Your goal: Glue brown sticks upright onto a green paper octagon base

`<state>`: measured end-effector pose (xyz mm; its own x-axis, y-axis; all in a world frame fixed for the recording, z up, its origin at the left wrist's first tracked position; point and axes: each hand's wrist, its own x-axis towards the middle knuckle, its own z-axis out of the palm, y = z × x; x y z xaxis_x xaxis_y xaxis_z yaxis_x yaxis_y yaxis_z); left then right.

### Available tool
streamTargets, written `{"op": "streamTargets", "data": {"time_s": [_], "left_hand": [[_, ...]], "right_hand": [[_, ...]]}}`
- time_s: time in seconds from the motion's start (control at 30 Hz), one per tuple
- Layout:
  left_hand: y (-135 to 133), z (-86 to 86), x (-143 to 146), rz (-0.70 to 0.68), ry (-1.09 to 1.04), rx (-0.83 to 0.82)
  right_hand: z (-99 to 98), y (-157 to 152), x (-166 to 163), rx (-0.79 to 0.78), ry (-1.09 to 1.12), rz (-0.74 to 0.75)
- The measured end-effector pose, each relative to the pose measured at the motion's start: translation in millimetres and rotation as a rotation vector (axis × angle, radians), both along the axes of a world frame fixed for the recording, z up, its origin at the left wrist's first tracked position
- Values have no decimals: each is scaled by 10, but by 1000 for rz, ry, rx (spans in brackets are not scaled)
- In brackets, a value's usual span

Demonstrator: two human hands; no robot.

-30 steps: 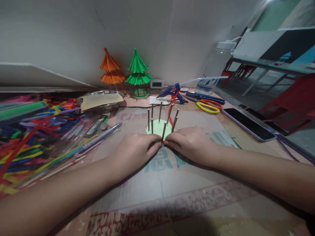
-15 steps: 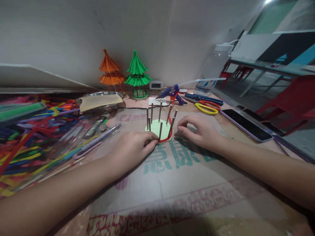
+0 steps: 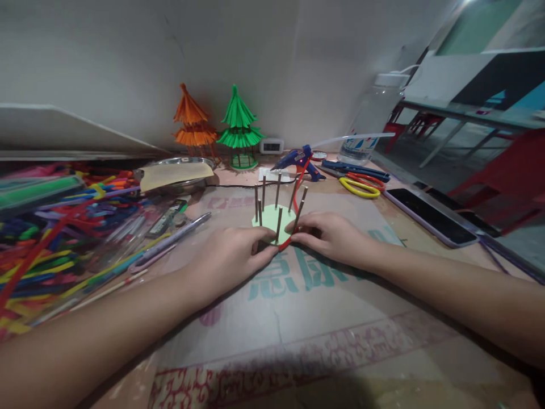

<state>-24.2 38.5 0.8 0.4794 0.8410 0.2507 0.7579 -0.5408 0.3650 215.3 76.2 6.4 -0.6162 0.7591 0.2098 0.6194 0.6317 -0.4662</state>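
A pale green base [image 3: 267,217] lies on the table with several thin brown sticks [image 3: 279,225] standing up around its edge. Along the base's right and front rim runs a red pipe cleaner [image 3: 285,245], its free end rising behind toward the glue gun. My left hand [image 3: 234,255] pinches the strip at the front of the base, thumb and index finger closed. From the right, my right hand [image 3: 338,236] has its thumb and fingers closed on the strip at the front-right rim, beside a leaning stick. Its fingertips are partly hidden by the sticks.
Behind the base rests a blue glue gun [image 3: 293,159]. Orange [image 3: 193,122] and green [image 3: 240,122] pagoda models stand by the wall. Scissors [image 3: 360,186], a phone [image 3: 430,217] and a water bottle [image 3: 368,122] are at right. Colourful pipe cleaners [image 3: 46,244] are heaped at left.
My right hand has moved left from beside the base to its front-right rim and closed on the red pipe cleaner. My left hand keeps its pinch at the front.
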Motion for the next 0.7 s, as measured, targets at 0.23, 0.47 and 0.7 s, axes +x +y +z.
{"op": "streamTargets", "data": {"time_s": [0.23, 0.47, 0.7], "left_hand": [[-1, -10, -13, -14, -11, -28], [-7, -10, -10, -7, -43, -56], [17, 28, 37, 74, -105, -177]], "right_hand": [[17, -40, -47, -45, -3, -9], [39, -82, -75, -113, -4, -51], [53, -93, -120, -145, 10, -87]]}}
